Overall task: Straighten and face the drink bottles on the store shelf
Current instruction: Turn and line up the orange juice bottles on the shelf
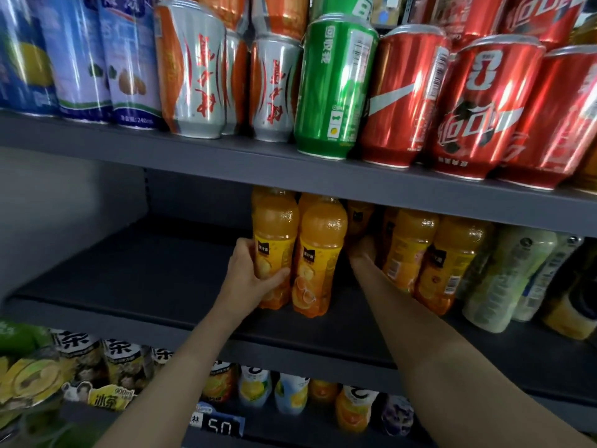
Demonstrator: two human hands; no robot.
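Orange juice bottles stand on the dark middle shelf (129,279). My left hand (250,273) grips the leftmost front orange bottle (274,234) round its label, thumb across the front. A second orange bottle (319,253) stands right beside it, touching. My right hand (363,250) reaches into the gap behind that bottle, towards a darker bottle (358,221) at the back; its fingers are hidden. Two more orange bottles (410,250) (452,263) stand to the right, labels turned sideways.
Pale green and white bottles (507,279) fill the shelf's right end. Cans in blue, orange-silver, green (332,85) and red (478,105) line the upper shelf. Tea and juice bottles (290,396) stand on the lower shelf, with a price tag (219,426). The middle shelf's left half holds nothing.
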